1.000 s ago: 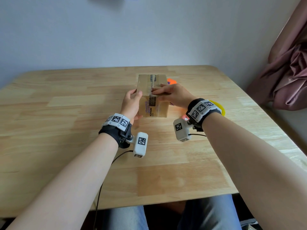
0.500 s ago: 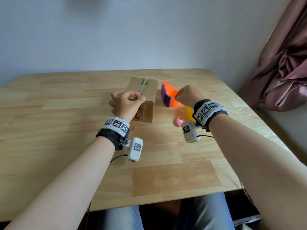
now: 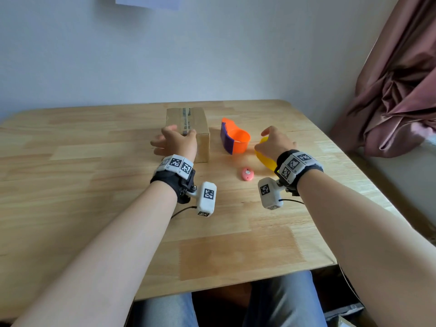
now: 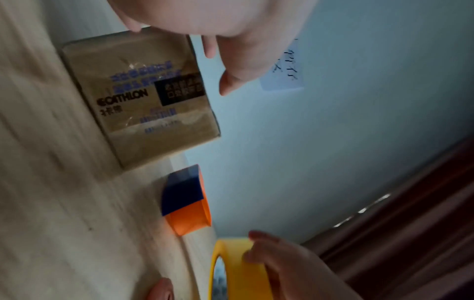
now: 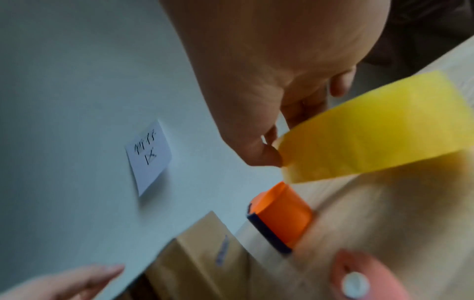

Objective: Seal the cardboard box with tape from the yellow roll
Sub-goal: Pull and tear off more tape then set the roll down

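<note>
Right hand grips yellow tape roll; left hand loose by brown cardboard box
Orange-and-purple tape roll stands between box and yellow roll; small pink oval object lies nearer on wooden bench

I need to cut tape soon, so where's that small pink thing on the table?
In the head view, the small pink object lies on the table, right of centre, just before the orange roll and left of the right hand.
</note>
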